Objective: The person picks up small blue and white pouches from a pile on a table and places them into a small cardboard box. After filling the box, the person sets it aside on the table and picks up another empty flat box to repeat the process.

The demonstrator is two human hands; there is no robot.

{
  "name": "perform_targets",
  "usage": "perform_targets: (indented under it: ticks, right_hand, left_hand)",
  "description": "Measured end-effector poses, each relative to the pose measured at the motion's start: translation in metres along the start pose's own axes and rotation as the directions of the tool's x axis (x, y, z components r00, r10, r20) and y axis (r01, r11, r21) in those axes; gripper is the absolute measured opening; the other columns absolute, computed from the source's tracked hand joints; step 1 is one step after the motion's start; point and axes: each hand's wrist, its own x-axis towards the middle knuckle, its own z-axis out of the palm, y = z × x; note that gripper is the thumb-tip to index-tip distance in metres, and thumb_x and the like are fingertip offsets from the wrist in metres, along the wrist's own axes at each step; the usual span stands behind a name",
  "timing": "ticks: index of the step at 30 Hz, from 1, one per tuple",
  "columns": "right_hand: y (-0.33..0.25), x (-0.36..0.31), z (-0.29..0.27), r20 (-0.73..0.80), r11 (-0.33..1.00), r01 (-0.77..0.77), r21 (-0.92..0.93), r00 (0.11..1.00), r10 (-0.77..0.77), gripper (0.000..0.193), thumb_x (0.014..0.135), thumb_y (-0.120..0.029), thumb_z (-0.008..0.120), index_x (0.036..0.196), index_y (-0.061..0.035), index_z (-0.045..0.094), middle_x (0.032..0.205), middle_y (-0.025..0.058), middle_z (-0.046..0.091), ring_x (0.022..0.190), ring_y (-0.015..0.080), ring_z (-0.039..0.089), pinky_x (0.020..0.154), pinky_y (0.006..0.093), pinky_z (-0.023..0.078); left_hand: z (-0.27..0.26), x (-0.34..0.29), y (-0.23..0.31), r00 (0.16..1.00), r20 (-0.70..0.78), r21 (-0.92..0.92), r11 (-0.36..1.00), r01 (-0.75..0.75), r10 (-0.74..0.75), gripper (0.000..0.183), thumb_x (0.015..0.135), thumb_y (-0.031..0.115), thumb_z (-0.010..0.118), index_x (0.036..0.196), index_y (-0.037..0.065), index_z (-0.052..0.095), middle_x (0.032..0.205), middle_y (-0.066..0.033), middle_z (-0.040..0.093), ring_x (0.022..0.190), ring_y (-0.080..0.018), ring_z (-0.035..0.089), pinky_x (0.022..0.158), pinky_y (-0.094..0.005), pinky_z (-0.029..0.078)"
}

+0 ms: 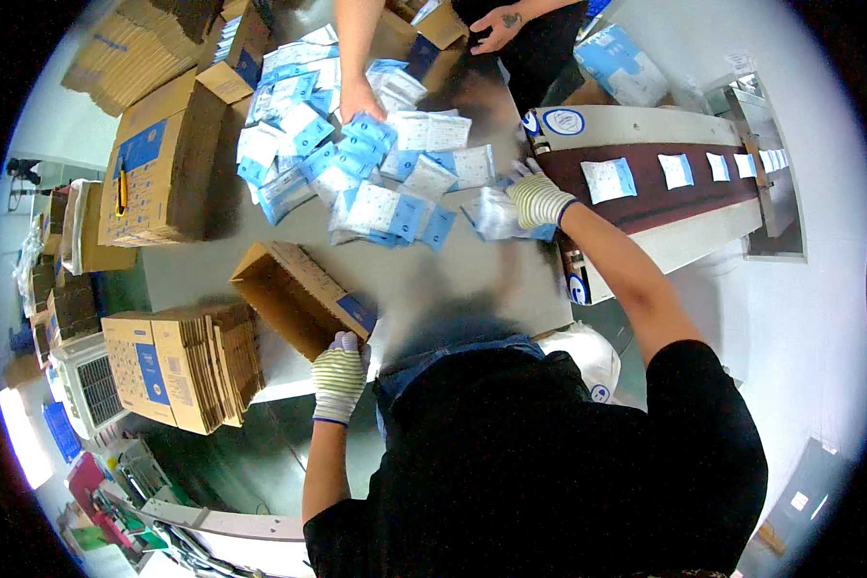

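Head view: packets (495, 218) lie under right hand's (541, 201) fingers.

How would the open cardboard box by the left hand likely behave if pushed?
The open cardboard box is probably light for its size: what shows of its inside looks bare. Its thin walls may flex if the left hand squeezes hard. With flat sides on a smooth-looking metal table, it would likely slide rather than roll.
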Motion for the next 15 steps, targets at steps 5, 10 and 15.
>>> perform_targets:
  ticks: [5,10,15]
  right_hand:
    - [-0.043,0.006,0.028,0.451,0.986,-0.029,0.162,0.891,-0.048,0.05,0.059,-0.028,0.072,0.101,-0.004,0.059,0.11,0.0187,0.056,0.108,0.0326,0.05,0.094,0.0482,0.036]
    - [-0.141,-0.022,0.017,0.314,0.966,0.146,0.212,0.926,-0.209,0.055,0.06,-0.031,0.072,0.105,-0.0043,0.056,0.105,0.0205,0.057,0.104,0.0326,0.052,0.087,0.0427,0.042]
    - [-0.15,-0.016,-0.004,0.369,0.914,0.043,0.403,0.906,-0.206,0.044,0.066,-0.029,0.068,0.103,-0.0074,0.058,0.107,0.0188,0.058,0.1,0.0314,0.055,0.085,0.0414,0.043]
  left_hand:
    - [0.0,-0.004,0.001,0.998,-0.02,-0.135,0.989,0.063,-0.066,0.021,0.077,0.015,0.059,0.091,0.007,0.044,0.078,-0.0145,0.055,0.061,-0.0352,0.056,0.052,-0.0452,0.044]
    - [0.002,-0.013,0.022,0.987,0.16,-0.199,0.98,0.005,0.027,0.021,0.083,0.021,0.051,0.097,0.008,0.043,0.083,-0.0174,0.056,0.066,-0.0358,0.058,0.056,-0.046,0.046]
    - [0.0,0.002,0.036,0.98,0.196,-0.046,0.999,0.028,-0.019,0.02,0.087,0.024,0.043,0.099,0.009,0.045,0.082,-0.0123,0.056,0.068,-0.027,0.061,0.056,-0.0415,0.049]
